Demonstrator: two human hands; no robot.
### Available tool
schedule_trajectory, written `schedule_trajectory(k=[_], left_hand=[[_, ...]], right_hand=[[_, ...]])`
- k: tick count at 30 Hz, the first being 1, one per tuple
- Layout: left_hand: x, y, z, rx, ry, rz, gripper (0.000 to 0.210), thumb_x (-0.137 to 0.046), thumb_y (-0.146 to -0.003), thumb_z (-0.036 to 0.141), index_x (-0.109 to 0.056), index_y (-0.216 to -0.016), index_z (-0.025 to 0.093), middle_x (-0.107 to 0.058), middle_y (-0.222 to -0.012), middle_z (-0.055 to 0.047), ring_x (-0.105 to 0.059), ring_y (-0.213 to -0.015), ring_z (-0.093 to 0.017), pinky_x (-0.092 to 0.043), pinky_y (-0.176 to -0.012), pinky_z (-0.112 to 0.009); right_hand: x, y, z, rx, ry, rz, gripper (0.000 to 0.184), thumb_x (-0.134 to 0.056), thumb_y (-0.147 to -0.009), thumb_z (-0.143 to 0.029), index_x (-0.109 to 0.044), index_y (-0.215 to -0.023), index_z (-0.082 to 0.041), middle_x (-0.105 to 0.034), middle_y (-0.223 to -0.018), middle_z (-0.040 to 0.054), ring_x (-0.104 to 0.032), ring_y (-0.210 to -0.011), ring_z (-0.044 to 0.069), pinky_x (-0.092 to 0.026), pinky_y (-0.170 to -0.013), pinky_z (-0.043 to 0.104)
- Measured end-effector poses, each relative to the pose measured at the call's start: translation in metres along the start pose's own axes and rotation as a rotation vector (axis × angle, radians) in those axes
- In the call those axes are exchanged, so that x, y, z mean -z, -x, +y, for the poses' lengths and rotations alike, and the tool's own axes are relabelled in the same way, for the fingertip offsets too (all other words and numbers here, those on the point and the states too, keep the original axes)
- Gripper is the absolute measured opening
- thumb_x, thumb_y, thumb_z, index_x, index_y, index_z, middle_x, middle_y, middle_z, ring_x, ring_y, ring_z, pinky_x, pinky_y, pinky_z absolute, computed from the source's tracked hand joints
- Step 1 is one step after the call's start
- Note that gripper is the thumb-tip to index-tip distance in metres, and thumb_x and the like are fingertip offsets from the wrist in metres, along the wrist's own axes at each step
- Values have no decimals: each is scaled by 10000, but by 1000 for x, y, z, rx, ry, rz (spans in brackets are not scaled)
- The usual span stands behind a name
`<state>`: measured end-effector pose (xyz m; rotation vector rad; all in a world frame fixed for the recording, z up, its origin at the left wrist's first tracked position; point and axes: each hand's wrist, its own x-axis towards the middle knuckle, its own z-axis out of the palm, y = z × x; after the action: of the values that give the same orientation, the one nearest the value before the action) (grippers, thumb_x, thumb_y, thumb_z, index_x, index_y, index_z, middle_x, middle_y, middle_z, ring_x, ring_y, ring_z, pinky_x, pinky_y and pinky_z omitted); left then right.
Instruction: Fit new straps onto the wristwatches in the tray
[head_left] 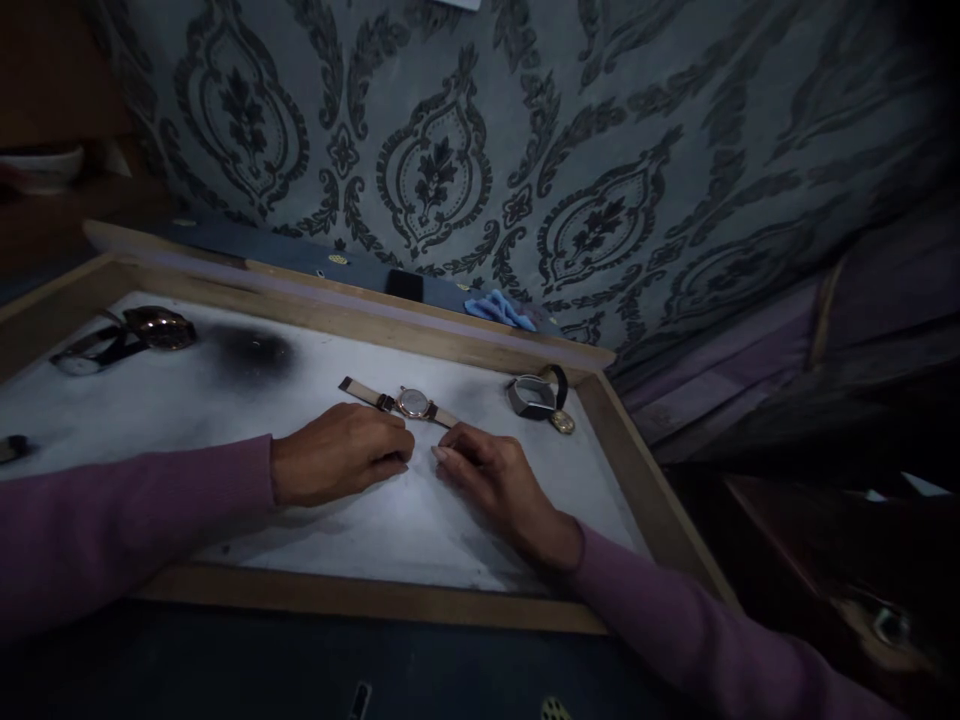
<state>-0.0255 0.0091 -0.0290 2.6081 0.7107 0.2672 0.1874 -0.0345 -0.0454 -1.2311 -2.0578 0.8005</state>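
A wristwatch with a round pale dial and a rose-gold coloured case lies in a shallow wooden tray with a white bottom. Its strap stretches out to both sides of the case. Just below the strap's left half is my left hand, with its fingers curled closed. My right hand is closed in a pinch by the strap's right end. Whatever either set of fingers may hold is too small or hidden to make out. A narrow gap separates the two hands.
Toward the tray's right back corner are a grey square-faced watch and a small gold round piece. More watches lie at the left. Behind the back rim are a blue cloth and a dark flat object, near a patterned wall.
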Motion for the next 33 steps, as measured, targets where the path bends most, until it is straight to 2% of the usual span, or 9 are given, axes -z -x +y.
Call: schedule_trajectory(k=[2, 5, 11, 19, 27, 30, 33], left_hand=[[0, 0, 0, 2, 8, 1, 143, -536, -890, 106, -645, -816, 163, -659, -831, -16, -585, -720, -143, -370, -638, -239], [-1, 0, -1, 1, 11, -3, 139, -538, -888, 112, -644, -815, 163, -657, -826, -16, -584, -720, -144, -366, -635, -241], [-2, 2, -2, -8, -4, 5, 139, -536, -884, 122, -653, -828, 169, -661, -832, -21, -590, -743, -155, -376, -645, -246], [-4, 2, -3, -16, 15, 29, 122, -545, -866, 114, -620, -791, 174, -639, -796, -3, -576, -703, -147, -361, -620, -253], [0, 3, -1, 1, 8, -3, 102, -560, -870, 114, -614, -803, 169, -645, -820, -7, -586, -740, -156, -364, -647, -245], [-1, 3, -2, -7, 12, 8, 109, -556, -861, 102, -616, -807, 174, -646, -812, 0, -589, -732, -153, -368, -649, -242], [-1, 3, -3, -10, 8, 7, 117, -548, -862, 108, -615, -798, 180, -646, -806, 2, -590, -726, -154, -372, -641, -244]], right_hand=[[0, 2, 0, 125, 154, -21, 241, -493, -964, -304, -575, -770, -185, -614, -658, 26, -553, -591, 147, -401, -579, 260], [0, 3, 0, 181, 202, -30, 240, -468, -975, -281, -570, -782, -184, -600, -664, 23, -555, -593, 148, -398, -582, 259], [0, 2, -2, 159, 184, -25, 216, -488, -962, -250, -555, -765, -192, -553, -620, -9, -504, -547, 127, -372, -550, 248], [-2, -1, -3, 110, 133, -19, 251, -482, -957, -286, -550, -734, -193, -574, -629, -4, -527, -567, 130, -388, -557, 246], [0, 0, -8, -93, -195, 28, 282, -527, -937, -353, -530, -705, -194, -585, -586, -14, -503, -494, 111, -384, -481, 220], [1, 2, -13, -83, -166, 42, 285, -530, -937, -376, -534, -716, -195, -593, -593, -14, -501, -492, 111, -384, -480, 220], [1, 2, -13, -4, -43, 31, 294, -512, -948, -363, -535, -707, -196, -592, -594, -11, -510, -512, 116, -390, -515, 231]])
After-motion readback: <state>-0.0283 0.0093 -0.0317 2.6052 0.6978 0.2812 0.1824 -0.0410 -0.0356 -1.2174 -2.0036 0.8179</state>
